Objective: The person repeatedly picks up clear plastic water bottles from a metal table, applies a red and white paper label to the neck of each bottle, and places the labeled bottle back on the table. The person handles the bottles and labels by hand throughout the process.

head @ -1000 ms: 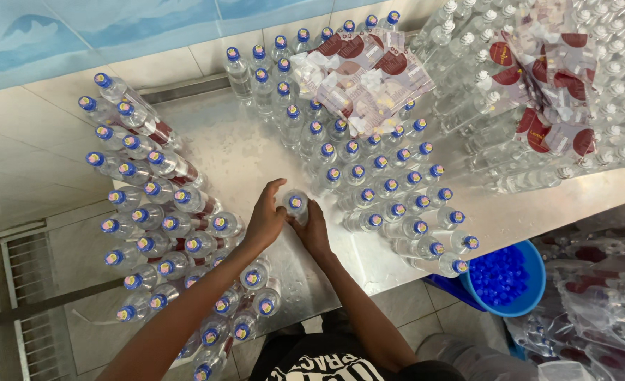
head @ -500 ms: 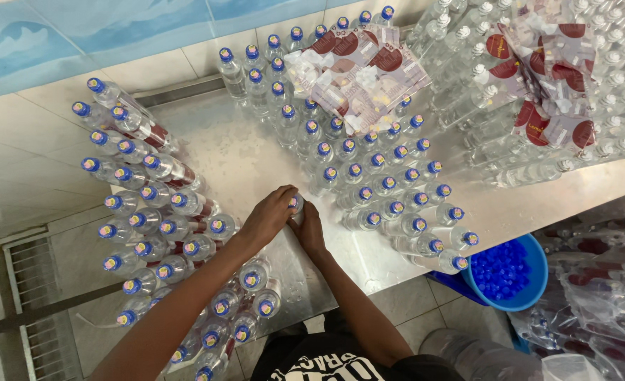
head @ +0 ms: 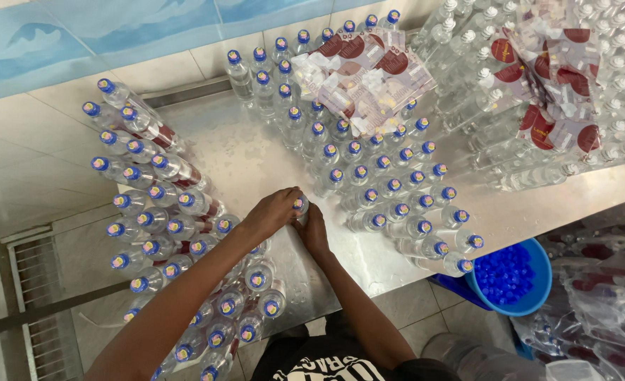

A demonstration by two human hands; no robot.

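Left hand [head: 273, 212] now over bottle [head: 300, 205]; right hand [head: 314, 231] beneath.

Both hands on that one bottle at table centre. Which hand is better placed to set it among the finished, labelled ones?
Probably left. The left hand covers the bottle's cap and lies on the side of the labelled bottles. The right hand grips the bottle lower down, nearer the unlabelled rows.

Both forearms bare, no sleeves showing. Black shirt [head: 326, 363] with white printed lettering across chest. No gloves, rings or watch visible.
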